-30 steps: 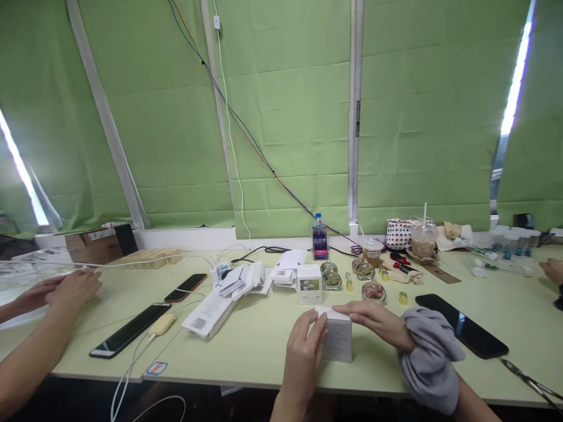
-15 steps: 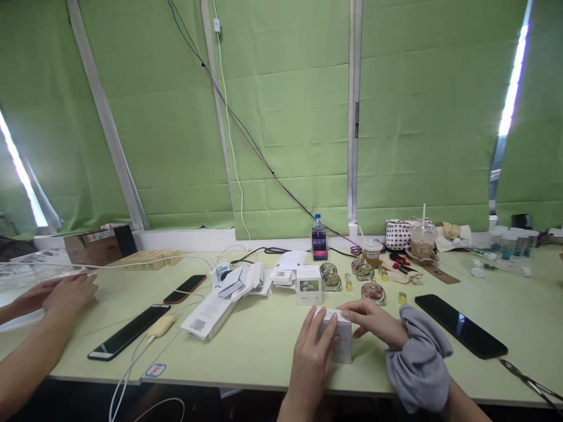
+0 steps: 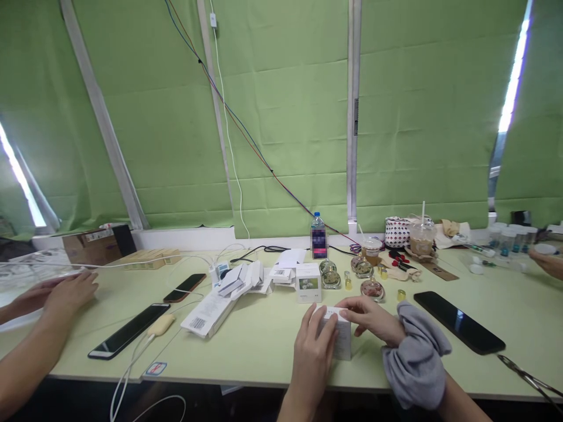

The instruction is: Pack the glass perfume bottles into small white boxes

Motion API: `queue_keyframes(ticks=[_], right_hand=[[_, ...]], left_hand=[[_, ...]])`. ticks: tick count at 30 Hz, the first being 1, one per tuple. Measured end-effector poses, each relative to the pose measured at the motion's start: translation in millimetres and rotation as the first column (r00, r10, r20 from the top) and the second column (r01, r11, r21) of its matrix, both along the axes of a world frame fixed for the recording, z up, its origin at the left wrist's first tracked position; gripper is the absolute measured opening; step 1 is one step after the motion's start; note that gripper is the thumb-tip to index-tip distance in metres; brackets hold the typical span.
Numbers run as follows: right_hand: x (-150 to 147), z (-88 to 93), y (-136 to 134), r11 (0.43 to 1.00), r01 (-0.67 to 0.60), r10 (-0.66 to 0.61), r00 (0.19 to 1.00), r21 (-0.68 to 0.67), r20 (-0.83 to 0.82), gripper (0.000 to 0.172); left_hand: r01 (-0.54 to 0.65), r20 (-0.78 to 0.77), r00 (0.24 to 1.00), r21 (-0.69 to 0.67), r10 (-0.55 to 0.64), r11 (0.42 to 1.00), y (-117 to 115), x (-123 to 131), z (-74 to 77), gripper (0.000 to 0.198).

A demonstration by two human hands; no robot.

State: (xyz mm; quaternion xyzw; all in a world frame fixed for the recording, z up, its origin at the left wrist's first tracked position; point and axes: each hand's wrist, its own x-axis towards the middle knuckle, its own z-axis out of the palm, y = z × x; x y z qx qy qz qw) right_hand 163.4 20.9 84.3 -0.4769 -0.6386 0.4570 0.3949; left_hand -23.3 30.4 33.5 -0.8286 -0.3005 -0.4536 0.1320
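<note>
A small white carton [image 3: 342,339] stands upright near the table's front edge, between my two hands. My left hand [image 3: 313,343] wraps its left side, fingers bent over the top. From the right, my right hand [image 3: 367,316] pinches the top edge with thumb and fingertips; a grey scrunchie [image 3: 417,357] circles that wrist. Just behind stands another white box with a picture [image 3: 308,283] on its front. Several glass perfume bottles [image 3: 372,290] and small gold caps [image 3: 401,295] lie to the right of it. My fingers hide part of the carton's top.
Flattened white cartons [image 3: 207,313] lie left of centre, near phones [image 3: 129,331] and a cable. A black phone [image 3: 460,322] and scissors-like metal tool [image 3: 528,375] lie right. A water bottle [image 3: 319,237] and drink cups [image 3: 422,239] stand behind. Another person's hands [image 3: 73,293] are at far left.
My hands stay on the carton with almost no movement. The view has shifted slightly. At the far right edge, another person's hand has come into view near the small jars.
</note>
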Motion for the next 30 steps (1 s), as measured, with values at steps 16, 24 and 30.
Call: queue_keyframes(ticks=[16,24,30], right_hand=[[-1.2,-10.6,5.0,1.000,-0.013,0.013,1.000,-0.004,0.003,0.042],[-7.4,-8.4,4.6,0.997,0.055,-0.057,0.997,-0.053,-0.044,0.036],[-8.9,-10.0,6.5,0.997,0.070,-0.073,0.995,-0.037,-0.072,0.032]], left_hand=[[0.035,0.102,0.994,-0.046,-0.030,0.998,8.4,-7.4,-3.3,0.021],[0.063,0.124,0.991,-0.118,-0.049,0.991,6.6,-4.9,-1.0,0.016],[0.172,0.194,0.974,-0.299,-0.117,0.939,12.5,-3.7,-8.7,0.016]])
